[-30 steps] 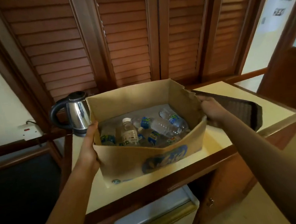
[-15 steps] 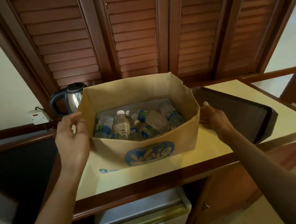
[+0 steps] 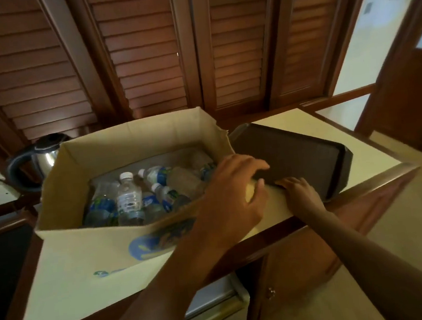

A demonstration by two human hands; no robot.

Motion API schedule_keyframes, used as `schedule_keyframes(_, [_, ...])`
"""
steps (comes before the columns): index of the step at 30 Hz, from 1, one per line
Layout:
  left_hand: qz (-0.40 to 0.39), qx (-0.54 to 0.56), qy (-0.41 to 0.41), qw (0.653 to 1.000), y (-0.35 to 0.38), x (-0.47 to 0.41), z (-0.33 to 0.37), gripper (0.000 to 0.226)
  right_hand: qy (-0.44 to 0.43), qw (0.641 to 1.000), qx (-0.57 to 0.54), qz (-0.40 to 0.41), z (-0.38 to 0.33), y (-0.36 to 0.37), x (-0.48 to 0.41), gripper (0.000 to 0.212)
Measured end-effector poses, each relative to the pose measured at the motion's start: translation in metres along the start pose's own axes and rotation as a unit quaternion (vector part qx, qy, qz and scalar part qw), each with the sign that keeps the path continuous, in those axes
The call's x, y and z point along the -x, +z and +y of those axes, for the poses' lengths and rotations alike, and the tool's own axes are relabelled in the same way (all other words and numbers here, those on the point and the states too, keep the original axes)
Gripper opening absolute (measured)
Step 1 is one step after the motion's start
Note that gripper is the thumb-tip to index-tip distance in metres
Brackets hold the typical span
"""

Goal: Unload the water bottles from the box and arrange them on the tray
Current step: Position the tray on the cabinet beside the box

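Nearest, the left hand (image 3: 230,196) reached across the box's (image 3: 136,146) right front corner, fingers spread and loose, holding nothing. Just beyond, the right hand (image 3: 299,190) lay flat, fingers on the near edge of the dark tray (image 3: 307,150) on the counter (image 3: 68,266). The bottles (image 3: 143,192) lay inside the box. A kettle (image 3: 42,156) stood behind.

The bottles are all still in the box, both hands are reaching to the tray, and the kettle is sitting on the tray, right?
Not quite. In the head view the kettle stands behind the box, not on the tray. The bottles and both hands, left and right, are as you said.
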State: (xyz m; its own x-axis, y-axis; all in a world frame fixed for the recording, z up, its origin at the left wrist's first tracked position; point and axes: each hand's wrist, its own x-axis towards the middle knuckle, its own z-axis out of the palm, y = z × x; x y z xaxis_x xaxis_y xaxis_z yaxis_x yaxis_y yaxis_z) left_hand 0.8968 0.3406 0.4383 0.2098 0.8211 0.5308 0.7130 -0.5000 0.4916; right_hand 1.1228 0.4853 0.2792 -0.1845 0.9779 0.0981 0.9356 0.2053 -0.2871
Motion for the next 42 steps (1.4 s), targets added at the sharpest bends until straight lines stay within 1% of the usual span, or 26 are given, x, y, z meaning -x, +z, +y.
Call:
schedule_keyframes(2, [-0.027, -0.007, 0.014, 1.000, 0.038, -0.018, 0.010, 0.030, -0.010, 1.000, 0.000, -0.001, 0.017, -0.008, -0.003, 0.041])
schedule_keyframes(5, [-0.050, -0.022, -0.024, 0.998, 0.096, -0.051, 0.004, 0.030, -0.026, 1.000, -0.006, 0.000, 0.057, -0.020, -0.007, 0.040])
schedule_keyframes(7, [-0.058, -0.041, -0.080, 0.994, 0.134, -0.077, -0.011, 0.031, -0.042, 0.999, -0.012, -0.004, 0.093, -0.033, -0.010, 0.042])
schedule_keyframes(9, [-0.069, -0.069, -0.148, 0.984, 0.161, -0.097, -0.034, 0.038, -0.057, 0.998, -0.013, -0.011, 0.121, -0.045, -0.011, 0.044])
schedule_keyframes(11, [-0.084, -0.123, -0.220, 0.964, 0.187, -0.117, -0.053, 0.048, -0.066, 0.998, -0.004, -0.018, 0.157, -0.060, -0.015, 0.047])
schedule_keyframes(13, [-0.097, -0.165, -0.295, 0.936, 0.207, -0.130, -0.066, 0.057, -0.061, 0.998, -0.004, -0.034, 0.191, -0.073, -0.019, 0.050])
schedule_keyframes(15, [-0.102, -0.166, -0.361, 0.912, 0.223, -0.136, -0.076, 0.060, -0.060, 0.996, -0.021, -0.057, 0.221, -0.087, -0.025, 0.051])
schedule_keyframes(16, [-0.101, -0.156, -0.380, 0.906, 0.232, -0.137, -0.079, 0.058, -0.066, 0.995, -0.033, -0.069, 0.233, -0.093, -0.027, 0.051])
schedule_keyframes(17, [-0.095, -0.144, -0.387, 0.906, 0.238, -0.137, -0.081, 0.057, -0.077, 0.994, -0.045, -0.065, 0.242, -0.100, -0.030, 0.050])
schedule_keyframes(19, [-0.068, -0.124, -0.394, 0.908, 0.248, -0.135, -0.083, 0.056, -0.084, 0.995, -0.047, 0.003, 0.265, -0.108, -0.038, 0.045])
schedule_keyframes(20, [-0.050, -0.116, -0.400, 0.908, 0.250, -0.131, -0.083, 0.057, -0.052, 0.997, -0.049, 0.033, 0.276, -0.111, -0.042, 0.043])
schedule_keyframes(21, [-0.033, -0.114, -0.405, 0.907, 0.249, -0.127, -0.084, 0.057, -0.004, 0.998, -0.046, 0.043, 0.286, -0.113, -0.047, 0.047])
schedule_keyframes(22, [-0.021, -0.116, -0.409, 0.905, 0.247, -0.121, -0.084, 0.057, 0.033, 0.998, -0.037, 0.028, 0.294, -0.113, -0.051, 0.054])
schedule_keyframes(23, [-0.014, -0.123, -0.413, 0.902, 0.243, -0.115, -0.083, 0.057, 0.048, 0.998, -0.030, 0.000, 0.298, -0.111, -0.056, 0.059])
schedule_keyframes(24, [-0.011, -0.134, -0.417, 0.899, 0.240, -0.109, -0.084, 0.057, 0.042, 0.999, -0.015, -0.018, 0.298, -0.109, -0.060, 0.062])
schedule_keyframes(27, [0.001, -0.161, -0.423, 0.892, 0.231, -0.095, -0.085, 0.055, -0.022, 0.998, 0.029, -0.046, 0.288, -0.099, -0.077, 0.058])
schedule_keyframes(31, [0.024, -0.166, -0.427, 0.888, 0.227, -0.090, -0.092, 0.053, -0.038, 0.998, -0.003, -0.055, 0.277, -0.088, -0.112, 0.068])
schedule_keyframes(34, [0.035, -0.158, -0.440, 0.883, 0.227, -0.093, -0.094, 0.054, -0.032, 0.997, -0.028, -0.059, 0.272, -0.085, -0.130, 0.072])
schedule_keyframes(38, [0.039, -0.151, -0.456, 0.876, 0.228, -0.100, -0.092, 0.054, -0.019, 0.997, -0.052, -0.057, 0.272, -0.082, -0.151, 0.070])
schedule_keyframes(42, [0.016, -0.161, -0.454, 0.876, 0.224, -0.103, -0.089, 0.057, 0.003, 0.997, -0.067, -0.031, 0.264, -0.086, -0.157, 0.065])
